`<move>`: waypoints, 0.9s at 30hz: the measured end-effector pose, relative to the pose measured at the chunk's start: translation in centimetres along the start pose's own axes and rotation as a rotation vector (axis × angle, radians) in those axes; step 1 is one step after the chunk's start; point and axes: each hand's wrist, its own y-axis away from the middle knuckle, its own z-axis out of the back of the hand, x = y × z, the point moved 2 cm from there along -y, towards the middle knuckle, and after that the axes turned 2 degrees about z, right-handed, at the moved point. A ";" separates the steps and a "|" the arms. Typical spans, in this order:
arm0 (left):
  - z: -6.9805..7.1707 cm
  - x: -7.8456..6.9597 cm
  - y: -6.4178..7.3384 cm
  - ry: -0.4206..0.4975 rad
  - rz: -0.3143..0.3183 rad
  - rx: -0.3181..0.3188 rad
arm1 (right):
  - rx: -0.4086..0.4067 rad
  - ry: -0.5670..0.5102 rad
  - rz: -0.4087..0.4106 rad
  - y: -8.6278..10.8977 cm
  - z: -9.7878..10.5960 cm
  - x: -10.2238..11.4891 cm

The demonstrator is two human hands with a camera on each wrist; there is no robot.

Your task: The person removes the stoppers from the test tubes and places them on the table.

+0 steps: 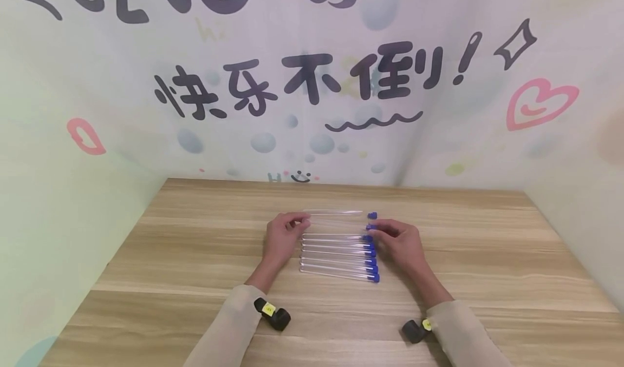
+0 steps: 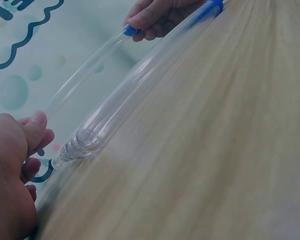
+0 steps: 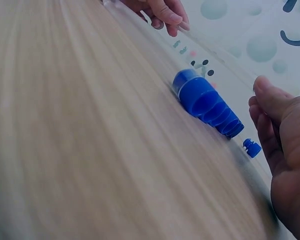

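Observation:
My left hand (image 1: pixel 283 238) pinches the rounded end of a clear test tube (image 2: pixel 85 72) between thumb and fingers. At the tube's other end, my right hand (image 1: pixel 402 243) pinches a blue cap (image 2: pixel 130 30); whether the cap is fully seated cannot be made out. In the left wrist view, this tube is raised above the others. Nearer to me lies a row of several blue-capped test tubes (image 1: pixel 336 253), side by side with their caps to the right. Beyond the hands lie an uncapped tube (image 1: pixel 336 212) and a loose blue cap (image 1: pixel 372 215) just off its right end.
A wood-grain table (image 1: pixel 195 264) carries everything. Behind it hangs a printed white cloth (image 1: pixel 302 155) with dark lettering, meeting the table's back edge. Small black devices (image 1: pixel 279 318) with yellow labels sit on both wrists, by the light sleeves (image 1: pixel 229 323).

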 end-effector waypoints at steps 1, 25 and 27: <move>0.0 0.0 0.0 0.005 0.004 0.000 | 0.004 -0.005 -0.003 0.0 0.0 0.0; 0.0 -0.2 0.0 0.005 0.003 -0.007 | -0.034 0.061 -0.023 0.0 0.1 0.2; 0.0 -0.3 0.0 0.000 -0.002 -0.010 | -0.053 0.087 -0.018 0.0 0.1 0.2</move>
